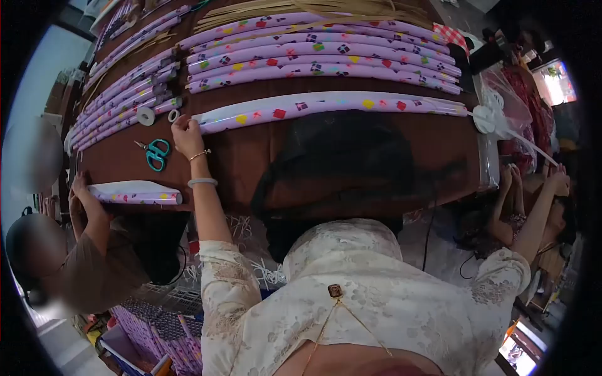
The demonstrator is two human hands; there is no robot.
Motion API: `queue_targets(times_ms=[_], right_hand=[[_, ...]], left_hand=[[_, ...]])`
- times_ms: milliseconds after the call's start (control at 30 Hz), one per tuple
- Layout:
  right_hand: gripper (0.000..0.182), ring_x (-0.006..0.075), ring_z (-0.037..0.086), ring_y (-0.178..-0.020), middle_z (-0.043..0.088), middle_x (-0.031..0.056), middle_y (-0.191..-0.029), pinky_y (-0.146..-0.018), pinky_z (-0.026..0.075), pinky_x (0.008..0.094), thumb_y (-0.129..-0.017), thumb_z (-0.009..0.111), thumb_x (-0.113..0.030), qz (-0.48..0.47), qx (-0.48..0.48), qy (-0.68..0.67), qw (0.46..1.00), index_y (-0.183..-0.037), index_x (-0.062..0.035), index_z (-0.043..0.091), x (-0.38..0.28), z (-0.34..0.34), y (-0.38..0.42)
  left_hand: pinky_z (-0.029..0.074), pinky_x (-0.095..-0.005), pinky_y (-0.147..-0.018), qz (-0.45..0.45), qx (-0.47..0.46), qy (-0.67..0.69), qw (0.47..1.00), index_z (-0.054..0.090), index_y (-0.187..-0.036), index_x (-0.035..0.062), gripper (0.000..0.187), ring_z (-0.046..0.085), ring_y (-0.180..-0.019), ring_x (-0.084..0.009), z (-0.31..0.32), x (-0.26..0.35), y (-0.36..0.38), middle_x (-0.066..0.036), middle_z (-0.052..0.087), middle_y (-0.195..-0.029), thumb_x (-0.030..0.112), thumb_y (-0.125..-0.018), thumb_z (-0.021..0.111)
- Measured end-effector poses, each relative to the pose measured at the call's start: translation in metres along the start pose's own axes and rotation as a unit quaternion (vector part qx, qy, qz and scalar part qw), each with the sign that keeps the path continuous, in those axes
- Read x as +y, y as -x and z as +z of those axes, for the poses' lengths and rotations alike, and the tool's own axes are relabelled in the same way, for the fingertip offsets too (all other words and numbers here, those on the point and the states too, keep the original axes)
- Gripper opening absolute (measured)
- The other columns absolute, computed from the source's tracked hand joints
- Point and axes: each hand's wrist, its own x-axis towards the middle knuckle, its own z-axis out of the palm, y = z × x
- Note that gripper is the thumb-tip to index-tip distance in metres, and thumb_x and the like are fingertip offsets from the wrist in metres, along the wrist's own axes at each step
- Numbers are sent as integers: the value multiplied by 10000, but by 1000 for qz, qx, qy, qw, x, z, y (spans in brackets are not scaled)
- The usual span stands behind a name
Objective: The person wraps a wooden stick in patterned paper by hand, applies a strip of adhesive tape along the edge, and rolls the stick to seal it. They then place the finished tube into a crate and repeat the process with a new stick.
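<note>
My left hand (186, 135) is closed at the left end of a lilac patterned paper roll (332, 103), its fingers pinched on that end. The roll lies across the brown table, with a white strip along its upper side. My right hand (557, 182) is raised past the table's right end, fingers closed on a white strip (530, 150) that runs back to a white spool (485, 119) near the roll's right end. Blue-handled scissors (155, 154) lie below my left hand. A white tape ring (146, 116) and a smaller ring (174, 115) lie beside it.
Several finished rolls (326, 59) lie in rows at the back of the brown table (241, 169), with more (125, 106) at the left. A co-worker at the left handles another roll (135, 193). Another person's hands (512, 178) show at the right. Rolls fill a crate below.
</note>
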Motion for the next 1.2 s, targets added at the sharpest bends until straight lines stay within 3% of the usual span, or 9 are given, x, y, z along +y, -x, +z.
queue_targets(times_ms=[67,133,167,200,467,667,800,1033,1200], right_hand=[[331,301,593,-860,559,256,-1000,-726,514,363,-910,451,-219,-132,27,318,938,-968,88,561,-89,41,134],[282,301,586,-888,556,210,-1032,-741,488,364,-893,503,-231,-274,-139,465,830,-1035,6,561,-90,57,169],[269,298,563,-928,544,182,-1036,-787,455,371,-874,535,-197,-269,-204,368,867,-1065,-7,539,-74,69,192],[292,292,539,-958,522,155,-1049,-819,432,373,-842,580,-194,-413,-255,366,794,-1062,-8,532,-80,79,221],[368,308,526,-917,526,111,-996,-784,425,373,-738,682,-304,-370,-525,182,745,-953,-29,564,-100,165,365],[266,315,533,-858,550,109,-886,-744,418,375,-787,631,-246,-315,-555,101,763,-923,-23,575,-66,188,377],[239,105,477,-676,467,7,-718,-651,413,255,-922,427,-223,105,-440,7,892,-819,-34,532,-78,175,318],[294,95,367,-568,390,0,-658,-527,331,259,-906,404,-278,-69,-9,-180,981,-711,-58,406,-103,167,161],[269,189,431,-627,456,64,-710,-633,364,342,-911,400,-250,-113,-81,-156,978,-803,-13,466,-73,178,113]], left_hand=[[474,-301,-744,-20,-27,53,998,576,-990,7,276,615,-791,-181,-2,-3,-1,-90,641,-875,123,-741,598],[470,-270,-737,-25,-42,75,996,554,-1007,-15,281,592,-797,-156,-5,3,0,-87,618,-887,78,-746,603],[468,-257,-731,-29,-51,79,995,544,-1007,-20,272,582,-799,-150,-6,6,0,-83,603,-905,63,-754,596],[465,-252,-732,-25,-54,115,992,538,-1008,-24,269,576,-804,-148,-4,-1,-2,-82,595,-918,60,-759,594],[446,-252,-760,-30,-75,150,985,521,-1027,-39,268,550,-831,-147,-4,-16,-9,-84,569,-951,58,-786,586],[448,-258,-766,-22,-72,153,985,515,-1042,-33,275,554,-829,-149,-4,-19,-9,-84,573,-941,58,-790,580],[445,-258,-777,-26,-62,138,988,514,-1055,-35,290,553,-845,-148,-6,-15,-6,-88,570,-956,51,-786,581],[438,-289,-829,-26,-93,129,987,500,-1093,-43,318,548,-915,-189,-2,-46,-21,-109,559,-1020,39,-790,554],[436,-284,-828,-23,-68,45,996,517,-1077,-43,312,545,-920,-192,-7,-26,-17,-111,561,-1026,73,-791,561]])
